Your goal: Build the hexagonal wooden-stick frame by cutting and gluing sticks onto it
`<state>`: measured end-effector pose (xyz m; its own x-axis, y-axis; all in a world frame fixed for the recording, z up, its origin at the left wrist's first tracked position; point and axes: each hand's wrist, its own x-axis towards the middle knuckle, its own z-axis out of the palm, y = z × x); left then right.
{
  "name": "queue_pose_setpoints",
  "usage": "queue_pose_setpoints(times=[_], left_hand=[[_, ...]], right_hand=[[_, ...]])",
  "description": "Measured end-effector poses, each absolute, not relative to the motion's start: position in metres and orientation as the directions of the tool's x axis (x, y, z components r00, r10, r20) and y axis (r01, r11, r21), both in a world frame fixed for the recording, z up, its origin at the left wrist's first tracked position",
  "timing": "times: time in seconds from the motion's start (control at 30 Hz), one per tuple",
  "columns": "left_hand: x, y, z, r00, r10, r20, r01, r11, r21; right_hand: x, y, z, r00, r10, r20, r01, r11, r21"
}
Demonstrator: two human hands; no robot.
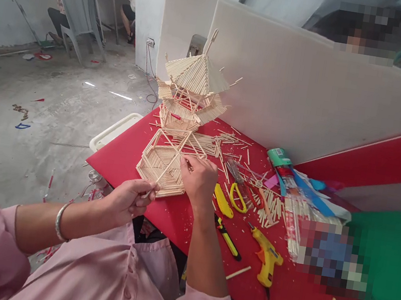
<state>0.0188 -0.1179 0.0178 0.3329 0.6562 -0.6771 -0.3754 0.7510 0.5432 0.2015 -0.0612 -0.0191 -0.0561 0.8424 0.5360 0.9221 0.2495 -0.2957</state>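
My left hand [135,198] is closed in a pinch on a thin wooden stick [167,169], which slants up and away over a hexagonal stick base [156,176]. My right hand [198,177] is closed too, its fingertips at the same stick beside the raised stick frame [156,138]; my own fingers partly hide the grip. Just beyond the base stands a pagoda-shaped model [197,76] built of pale sticks, with a pointed roof and a flared lower tier.
Loose sticks [205,144] are scattered over the red table [196,225]. On the right lie yellow-handled scissors [238,199], a cutter knife [228,238], a yellow glue gun [268,254] and bagged sticks [292,220]. A white partition [290,83] borders the table; people sit farther back.
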Motion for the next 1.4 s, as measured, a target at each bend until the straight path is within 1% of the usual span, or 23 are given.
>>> queue_pose_setpoints(times=[0.27, 0.83, 1.0, 1.4], left_hand=[[0.0158, -0.1138, 0.0162, 0.310, 0.658, -0.686, -0.363, 0.749, 0.555], [0.0225, -0.1205, 0.0223, 0.259, 0.666, -0.700, -0.347, 0.740, 0.576], [0.0234, -0.1206, 0.0213, 0.271, 0.690, -0.671, -0.360, 0.719, 0.594], [0.0229, -0.1206, 0.0194, 0.303, 0.683, -0.664, -0.353, 0.728, 0.588]], right_hand=[[0.2010, -0.0607, -0.0165, -0.041, 0.858, 0.511, 0.915, 0.238, -0.327], [0.2010, -0.0604, -0.0132, -0.065, 0.854, 0.516, 0.919, 0.253, -0.303], [0.2009, -0.0602, -0.0135, -0.063, 0.855, 0.516, 0.918, 0.252, -0.306], [0.2005, -0.0608, -0.0140, -0.059, 0.862, 0.503, 0.919, 0.244, -0.310]])
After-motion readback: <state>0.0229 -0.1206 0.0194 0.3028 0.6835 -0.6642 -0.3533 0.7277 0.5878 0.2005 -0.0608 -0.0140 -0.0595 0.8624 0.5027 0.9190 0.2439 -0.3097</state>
